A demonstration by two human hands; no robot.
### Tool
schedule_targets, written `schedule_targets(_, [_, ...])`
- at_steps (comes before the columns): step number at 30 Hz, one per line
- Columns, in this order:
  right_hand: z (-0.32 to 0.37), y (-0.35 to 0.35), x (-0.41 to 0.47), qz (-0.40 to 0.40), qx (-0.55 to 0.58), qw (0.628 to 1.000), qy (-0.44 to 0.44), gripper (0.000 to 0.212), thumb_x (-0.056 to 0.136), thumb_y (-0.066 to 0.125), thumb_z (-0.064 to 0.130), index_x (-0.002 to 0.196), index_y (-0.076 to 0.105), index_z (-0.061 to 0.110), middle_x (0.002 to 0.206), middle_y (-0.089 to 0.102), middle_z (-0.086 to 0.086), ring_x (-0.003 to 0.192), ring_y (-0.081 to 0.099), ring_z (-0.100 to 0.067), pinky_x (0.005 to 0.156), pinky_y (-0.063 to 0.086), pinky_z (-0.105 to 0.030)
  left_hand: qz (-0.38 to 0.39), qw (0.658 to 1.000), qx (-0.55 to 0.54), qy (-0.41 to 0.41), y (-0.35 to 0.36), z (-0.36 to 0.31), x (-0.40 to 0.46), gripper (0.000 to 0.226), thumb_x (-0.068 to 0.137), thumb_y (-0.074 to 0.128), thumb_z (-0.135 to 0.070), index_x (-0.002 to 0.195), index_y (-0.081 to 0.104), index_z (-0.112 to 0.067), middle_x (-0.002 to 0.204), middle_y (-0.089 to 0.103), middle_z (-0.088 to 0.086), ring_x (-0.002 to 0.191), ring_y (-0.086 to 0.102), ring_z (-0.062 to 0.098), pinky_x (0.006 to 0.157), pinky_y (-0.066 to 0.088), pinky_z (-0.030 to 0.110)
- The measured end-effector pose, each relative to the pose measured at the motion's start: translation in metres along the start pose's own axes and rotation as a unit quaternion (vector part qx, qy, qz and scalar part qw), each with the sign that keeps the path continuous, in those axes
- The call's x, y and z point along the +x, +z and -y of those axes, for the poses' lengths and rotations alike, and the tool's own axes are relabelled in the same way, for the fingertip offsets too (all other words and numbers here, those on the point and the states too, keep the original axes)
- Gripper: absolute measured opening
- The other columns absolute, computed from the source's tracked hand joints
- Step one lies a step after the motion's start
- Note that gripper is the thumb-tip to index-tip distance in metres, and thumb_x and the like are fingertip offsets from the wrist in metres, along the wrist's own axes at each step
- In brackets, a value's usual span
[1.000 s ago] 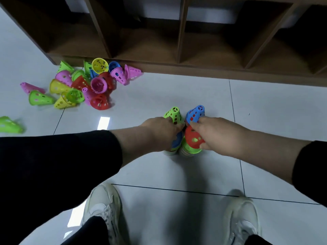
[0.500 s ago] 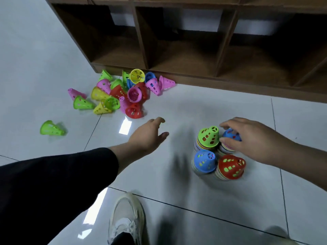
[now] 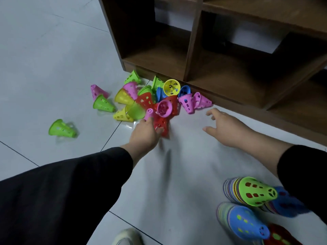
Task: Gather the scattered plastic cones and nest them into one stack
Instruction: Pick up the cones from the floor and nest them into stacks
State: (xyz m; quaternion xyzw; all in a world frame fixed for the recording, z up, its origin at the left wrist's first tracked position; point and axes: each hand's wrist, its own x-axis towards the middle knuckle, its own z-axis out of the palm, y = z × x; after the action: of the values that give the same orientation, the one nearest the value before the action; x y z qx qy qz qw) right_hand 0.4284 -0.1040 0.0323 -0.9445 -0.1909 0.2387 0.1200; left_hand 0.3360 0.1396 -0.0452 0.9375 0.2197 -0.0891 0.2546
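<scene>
A heap of scattered plastic cones (image 3: 150, 101) in pink, green, yellow, red and blue lies on the floor against the shelf's foot. My left hand (image 3: 145, 133) reaches its near edge, fingers extended, thumb against a red cone (image 3: 161, 123) and fingertips by a small pink cone (image 3: 149, 113). My right hand (image 3: 224, 128) hovers with spread fingers just right of the heap, holding nothing. Nested stacks stand at the lower right: a green-topped stack (image 3: 254, 193), a blue-topped stack (image 3: 246, 221), another blue one (image 3: 286, 204) and a red-topped one (image 3: 281, 236).
A brown wooden cubby shelf (image 3: 194, 41) stands behind the heap. One green cone (image 3: 62, 129) lies alone on the white tiles to the left, with a pink cone (image 3: 97, 91) and a green cone (image 3: 103, 103) nearer the heap. My shoe (image 3: 127, 237) shows at the bottom edge.
Both hands left the stacks and moved toward the heap. The left hand now touches the red cone; the right hand let go of the blue-topped stack and opened.
</scene>
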Motion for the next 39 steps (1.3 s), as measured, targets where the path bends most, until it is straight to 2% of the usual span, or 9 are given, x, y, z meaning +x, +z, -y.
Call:
schedule_targets(8, [0.012, 0.029, 0.093, -0.046, -0.005, 0.999, -0.025, 0.073, 0.095, 0.06, 0.025, 0.155, 0.019, 0.022, 0.161, 0.016, -0.009, 0.141, 0.035, -0.034, 0.109, 0.039, -0.042, 0.006, 0.999, -0.009, -0.048, 0.027, -0.007, 0.035, 0.047, 0.092, 0.054, -0.05, 0.12, 0.049, -0.012, 0.118, 0.058, 0.019, 0.105, 0.058, 0.041, 0.085, 0.048, 0.044])
schedule_targets(14, [0.024, 0.038, 0.144, -0.026, -0.078, 0.996, -0.042, 0.073, 0.098, 0.05, 0.009, 0.158, 0.009, 0.021, 0.166, 0.0, 0.002, 0.149, 0.022, -0.025, 0.104, 0.044, -0.043, 0.025, 0.995, -0.054, -0.078, 0.035, -0.016, 0.034, 0.049, 0.08, 0.066, -0.042, 0.113, 0.038, -0.018, 0.103, 0.065, 0.016, 0.092, 0.062, 0.042, 0.069, 0.042, 0.037])
schedule_targets(21, [0.021, 0.049, 0.141, -0.082, -0.071, 0.993, -0.038, 0.053, 0.095, 0.056, 0.009, 0.145, 0.038, 0.009, 0.145, 0.037, -0.016, 0.124, 0.049, -0.033, 0.093, 0.045, -0.039, 0.08, 0.988, -0.103, -0.082, 0.029, -0.013, 0.025, 0.065, 0.079, 0.072, -0.036, 0.132, 0.039, -0.017, 0.11, 0.066, 0.009, 0.088, 0.061, 0.03, 0.069, 0.041, 0.032])
schedule_targets(24, [0.014, 0.059, 0.126, -0.085, -0.029, 0.996, -0.029, 0.027, 0.094, 0.055, 0.018, 0.12, 0.056, 0.009, 0.127, 0.047, -0.018, 0.107, 0.053, -0.034, 0.082, 0.042, -0.034, 0.1, 0.978, -0.159, -0.09, 0.023, -0.013, 0.022, 0.073, 0.078, 0.077, -0.03, 0.138, 0.039, -0.016, 0.101, 0.063, 0.004, 0.081, 0.06, 0.023, 0.07, 0.046, 0.029])
schedule_targets(29, [0.02, 0.049, 0.093, -0.04, 0.135, 0.99, 0.027, 0.022, 0.095, 0.058, 0.024, 0.109, 0.06, 0.008, 0.112, 0.056, -0.015, 0.089, 0.056, -0.029, 0.071, 0.04, -0.029, 0.115, 0.949, -0.284, -0.069, 0.013, -0.02, 0.004, 0.051, 0.08, 0.076, -0.019, 0.121, 0.046, -0.021, 0.091, 0.064, -0.003, 0.066, 0.064, 0.004, 0.061, 0.053, 0.019])
schedule_targets(31, [0.021, 0.03, 0.077, -0.066, 0.247, 0.966, 0.035, 0.021, 0.092, 0.062, 0.025, 0.098, 0.063, 0.005, 0.096, 0.062, -0.017, 0.088, 0.06, -0.034, 0.068, 0.051, -0.035, 0.128, 0.935, -0.325, -0.065, 0.009, -0.029, -0.004, 0.048, 0.076, 0.079, -0.021, 0.114, 0.05, -0.021, 0.096, 0.064, 0.003, 0.072, 0.062, 0.011, 0.067, 0.055, 0.024])
schedule_targets(33, [0.017, 0.007, 0.054, -0.082, 0.365, 0.926, 0.047, 0.022, 0.089, 0.067, 0.027, 0.089, 0.064, 0.005, 0.099, 0.066, -0.018, 0.097, 0.066, -0.035, 0.081, 0.058, -0.049, 0.138, 0.922, -0.356, -0.061, 0.003, -0.044, -0.011, 0.054, 0.066, 0.08, -0.032, 0.112, 0.056, -0.02, 0.1, 0.065, 0.008, 0.081, 0.062, 0.019, 0.08, 0.06, 0.04])
schedule_targets(36, [0.002, -0.03, 0.013, -0.105, 0.478, 0.871, 0.044, 0.019, 0.089, 0.069, 0.024, 0.074, 0.06, 0.016, 0.091, 0.07, -0.01, 0.094, 0.07, -0.024, 0.084, 0.06, -0.043, 0.136, 0.907, -0.398, -0.04, -0.004, -0.071, -0.021, 0.06, 0.059, 0.079, -0.047, 0.109, 0.06, -0.02, 0.104, 0.067, 0.009, 0.094, 0.067, 0.027, 0.087, 0.057, 0.052])
schedule_targets(39, [-0.032, -0.063, -0.044, -0.144, 0.495, 0.857, 0.027, 0.019, 0.081, 0.075, 0.031, 0.073, 0.059, 0.023, 0.076, 0.065, 0.003, 0.081, 0.062, -0.015, 0.073, 0.05, -0.036, 0.139, 0.902, -0.409, 0.008, -0.009, -0.105, -0.041, 0.052, 0.069, 0.078, -0.052, 0.111, 0.061, -0.026, 0.107, 0.068, 0.003, 0.101, 0.066, 0.023, 0.093, 0.056, 0.044])
